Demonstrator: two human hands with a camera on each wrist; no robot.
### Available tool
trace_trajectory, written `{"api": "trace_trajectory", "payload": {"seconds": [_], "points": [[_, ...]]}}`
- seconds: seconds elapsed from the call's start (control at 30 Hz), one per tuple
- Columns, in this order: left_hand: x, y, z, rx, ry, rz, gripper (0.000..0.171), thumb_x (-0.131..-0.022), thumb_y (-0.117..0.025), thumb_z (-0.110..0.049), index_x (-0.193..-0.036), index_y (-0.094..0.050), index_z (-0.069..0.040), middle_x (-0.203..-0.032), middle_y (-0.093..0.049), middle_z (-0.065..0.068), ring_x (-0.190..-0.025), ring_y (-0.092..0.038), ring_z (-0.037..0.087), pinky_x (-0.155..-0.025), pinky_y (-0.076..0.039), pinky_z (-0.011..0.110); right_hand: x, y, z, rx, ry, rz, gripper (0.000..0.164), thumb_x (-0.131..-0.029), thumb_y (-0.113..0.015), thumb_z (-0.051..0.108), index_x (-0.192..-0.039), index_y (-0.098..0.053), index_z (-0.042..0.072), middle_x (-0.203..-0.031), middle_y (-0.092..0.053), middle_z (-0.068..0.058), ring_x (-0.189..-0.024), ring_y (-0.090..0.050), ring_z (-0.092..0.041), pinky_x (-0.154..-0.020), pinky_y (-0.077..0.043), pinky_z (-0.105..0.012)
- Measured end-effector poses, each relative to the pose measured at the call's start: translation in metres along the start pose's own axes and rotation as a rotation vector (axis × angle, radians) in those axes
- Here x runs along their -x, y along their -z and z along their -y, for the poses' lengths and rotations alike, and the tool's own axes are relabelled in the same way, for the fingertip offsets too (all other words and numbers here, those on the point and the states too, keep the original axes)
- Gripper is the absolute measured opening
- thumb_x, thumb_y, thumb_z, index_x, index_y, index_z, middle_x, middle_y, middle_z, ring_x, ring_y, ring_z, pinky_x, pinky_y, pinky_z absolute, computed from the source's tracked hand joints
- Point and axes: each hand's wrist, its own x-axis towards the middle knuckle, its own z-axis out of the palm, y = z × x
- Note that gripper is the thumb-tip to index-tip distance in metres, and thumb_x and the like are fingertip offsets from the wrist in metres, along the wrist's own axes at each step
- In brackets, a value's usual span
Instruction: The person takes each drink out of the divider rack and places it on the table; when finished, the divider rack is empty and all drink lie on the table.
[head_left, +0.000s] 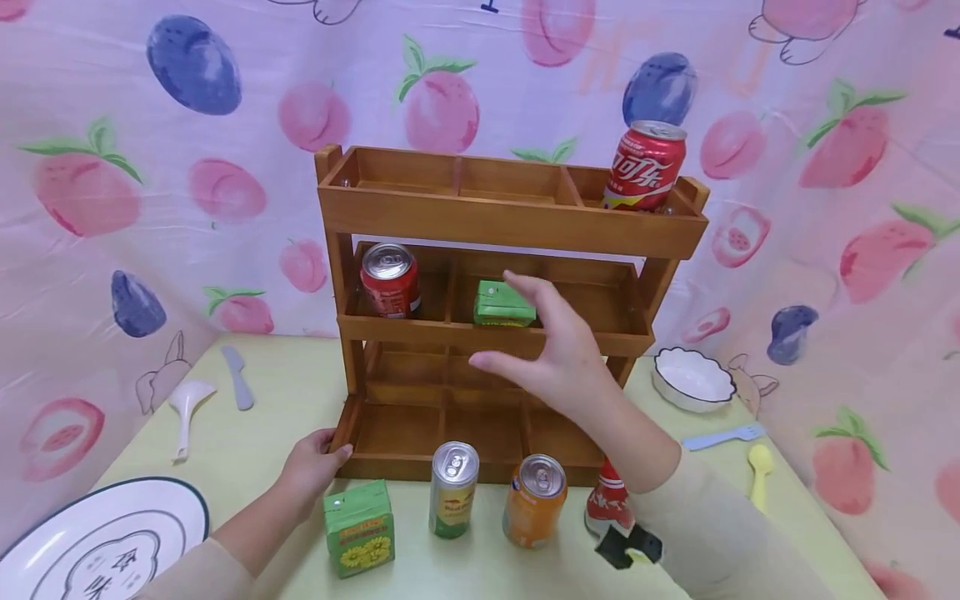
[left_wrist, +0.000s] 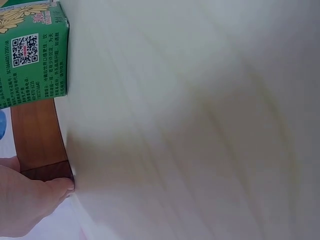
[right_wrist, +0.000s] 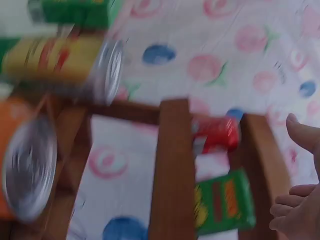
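Observation:
A brown wooden three-tier shelf rack (head_left: 510,218) stands on the table. At its lower left corner my left hand (head_left: 313,467) grips the wood, with thumb and fingers on either side of the corner in the left wrist view. My right hand (head_left: 558,354) is raised before the middle tier, thumb and fingers spread apart and nothing between them. Just beyond its fingers, a green drink carton (head_left: 504,303) lies in that tier's middle compartment. A red can (head_left: 390,282) stands in the left compartment there, and a red cola can (head_left: 647,167) in the top tier's right compartment.
Before the rack stand a green drink carton (head_left: 360,529), a yellow-green can (head_left: 454,490), an orange can (head_left: 535,502) and a red-labelled bottle (head_left: 609,504), partly behind my right forearm. A plate (head_left: 197,500), ladle (head_left: 184,408) and knife (head_left: 237,377) lie left; bowl (head_left: 693,381), fork (head_left: 723,437) and spoon (head_left: 761,462) right.

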Motion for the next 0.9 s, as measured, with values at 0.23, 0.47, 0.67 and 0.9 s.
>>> {"api": "trace_trajectory", "payload": {"seconds": [0.23,0.47,0.67,0.9], "points": [[0.002,0.003,0.0,0.015,0.009,0.007,0.049,-0.092,-0.049,-0.011,-0.131,-0.03,0.011,-0.132,-0.032,0.031,-0.12,-0.033,0.042,-0.097,-0.03,0.049,-0.036,-0.001,-0.063,0.031,-0.184,0.054,0.085,-0.063,-0.079,0.041,-0.13,-0.038,0.009,-0.123,-0.048,-0.006,-0.107,-0.047,-0.017,-0.089,-0.042,-0.033],[0.003,0.001,0.0,0.014,0.031,0.013,0.05,-0.092,-0.048,-0.012,-0.132,-0.029,0.01,-0.133,-0.032,0.03,-0.121,-0.032,0.041,-0.097,-0.029,0.049,-0.043,-0.01,-0.091,-0.033,-0.291,0.078,0.062,-0.063,-0.08,0.035,-0.115,-0.053,0.015,-0.105,-0.057,0.001,-0.094,-0.05,-0.016,-0.082,-0.043,-0.035],[0.0,0.001,-0.001,0.015,0.01,0.003,0.048,-0.092,-0.048,-0.011,-0.131,-0.031,0.01,-0.132,-0.035,0.03,-0.12,-0.035,0.04,-0.098,-0.03,0.048,-0.033,-0.009,-0.082,-0.03,-0.113,-0.062,0.049,-0.066,-0.079,0.03,-0.107,-0.057,0.017,-0.099,-0.06,0.005,-0.087,-0.055,-0.011,-0.076,-0.048,-0.029],[0.001,0.001,-0.002,0.012,0.021,0.003,0.048,-0.092,-0.048,-0.011,-0.131,-0.031,0.009,-0.132,-0.034,0.029,-0.12,-0.034,0.04,-0.098,-0.03,0.049,-0.005,0.01,-0.027,-0.281,0.004,-0.113,0.045,-0.068,-0.076,0.008,-0.109,-0.055,0.007,-0.1,-0.06,-0.003,-0.089,-0.057,-0.017,-0.077,-0.05,-0.03]]}}
